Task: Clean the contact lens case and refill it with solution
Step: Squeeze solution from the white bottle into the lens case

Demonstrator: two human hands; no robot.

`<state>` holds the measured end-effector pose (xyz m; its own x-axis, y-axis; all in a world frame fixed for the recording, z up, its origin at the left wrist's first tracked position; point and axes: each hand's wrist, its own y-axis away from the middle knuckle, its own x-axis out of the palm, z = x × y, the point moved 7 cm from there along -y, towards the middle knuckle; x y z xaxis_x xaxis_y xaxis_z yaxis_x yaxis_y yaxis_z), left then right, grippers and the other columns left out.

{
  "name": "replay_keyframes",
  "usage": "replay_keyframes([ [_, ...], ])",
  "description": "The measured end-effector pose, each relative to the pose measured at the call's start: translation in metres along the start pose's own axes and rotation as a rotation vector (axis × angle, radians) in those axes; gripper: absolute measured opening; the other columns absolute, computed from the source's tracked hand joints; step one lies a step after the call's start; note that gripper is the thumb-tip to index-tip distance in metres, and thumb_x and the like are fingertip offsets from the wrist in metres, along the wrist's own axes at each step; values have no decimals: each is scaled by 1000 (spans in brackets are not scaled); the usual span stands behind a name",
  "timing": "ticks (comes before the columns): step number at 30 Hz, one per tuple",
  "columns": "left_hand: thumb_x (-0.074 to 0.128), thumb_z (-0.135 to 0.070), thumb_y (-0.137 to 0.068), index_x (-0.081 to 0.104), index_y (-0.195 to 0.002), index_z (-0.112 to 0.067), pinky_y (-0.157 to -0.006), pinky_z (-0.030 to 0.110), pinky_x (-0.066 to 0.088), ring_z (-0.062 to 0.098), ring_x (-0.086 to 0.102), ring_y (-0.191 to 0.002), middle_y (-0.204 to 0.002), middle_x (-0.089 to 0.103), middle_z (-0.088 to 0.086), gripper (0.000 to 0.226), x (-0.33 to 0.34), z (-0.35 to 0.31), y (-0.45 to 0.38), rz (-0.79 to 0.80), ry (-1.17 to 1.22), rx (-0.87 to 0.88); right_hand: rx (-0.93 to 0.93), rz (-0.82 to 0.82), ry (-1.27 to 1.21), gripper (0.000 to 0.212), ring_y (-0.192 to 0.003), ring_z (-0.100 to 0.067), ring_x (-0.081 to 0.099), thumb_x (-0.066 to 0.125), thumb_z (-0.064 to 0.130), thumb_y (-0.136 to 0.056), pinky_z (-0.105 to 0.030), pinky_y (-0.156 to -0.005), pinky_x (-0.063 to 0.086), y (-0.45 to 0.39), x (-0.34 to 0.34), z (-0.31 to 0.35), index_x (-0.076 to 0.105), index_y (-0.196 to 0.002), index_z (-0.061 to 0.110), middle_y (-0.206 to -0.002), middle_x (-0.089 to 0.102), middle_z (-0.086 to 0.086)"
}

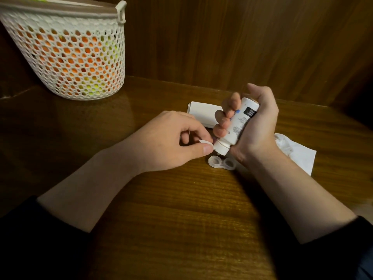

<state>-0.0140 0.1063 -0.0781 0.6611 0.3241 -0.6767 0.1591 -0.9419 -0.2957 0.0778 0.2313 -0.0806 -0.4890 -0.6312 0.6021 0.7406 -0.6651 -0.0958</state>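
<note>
Bottle (pixel 238 122) inverted, clamped in right hand (pixel 256 126) grip, nozzle just above lens case (pixel 221 162) on tabletop (pixel 181 199). Left hand (pixel 171 142) pinches cap (pixel 205 142) beside nozzle. Squeeze gently; fill each well separately, avoid overflow.

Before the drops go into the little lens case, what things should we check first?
1. Bottle tipped nozzle-down in the right hand: ok.
2. Nozzle above the lens case: ok, over its left well.
3. Case wells open, no lids on: ok.
4. Bottle cap flipped open, left hand at it: ok.
5. Wells clean and dry: cannot tell.
6. Tissue nearby for spills: ok.
</note>
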Motion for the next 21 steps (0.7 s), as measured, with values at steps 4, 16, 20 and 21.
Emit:
replay_keyframes([
  [4, 80, -40, -91, 82, -105, -38, -76, 39, 61, 10, 65, -87, -99, 72, -16, 14, 0, 0, 0, 3, -11, 3, -2, -10, -3, 45, -43, -16, 44, 47, 41, -97, -22, -43, 38, 0, -1, 0, 48, -60, 15, -55, 46, 0],
  [16, 81, -36, -90, 83, -104, -34, -74, 42, 61, 17, 67, -85, -100, 73, -11, 15, 1, 1, -1, 3, 37, -9, -15, 17, 7, 45, -43, -16, 44, 46, 40, -95, -22, -44, 38, -1, 0, 2, 48, -58, 15, -54, 46, 0],
  [20, 82, -36, -90, 83, -105, -33, -75, 44, 60, 16, 66, -83, -99, 72, -11, 15, 1, 1, -1, 0, 37, -12, -15, 18, 4, 45, -42, -16, 45, 46, 40, -96, -22, -44, 38, -1, 0, 2, 49, -58, 15, -53, 46, 0],
  [21, 82, -36, -90, 83, -105, -33, -75, 44, 60, 16, 66, -83, -99, 72, -10, 15, 2, 1, -1, -2, 35, -12, -16, 18, 3, 45, -42, -16, 45, 46, 40, -96, -22, -44, 38, -1, -1, 2, 48, -59, 15, -53, 46, 0],
])
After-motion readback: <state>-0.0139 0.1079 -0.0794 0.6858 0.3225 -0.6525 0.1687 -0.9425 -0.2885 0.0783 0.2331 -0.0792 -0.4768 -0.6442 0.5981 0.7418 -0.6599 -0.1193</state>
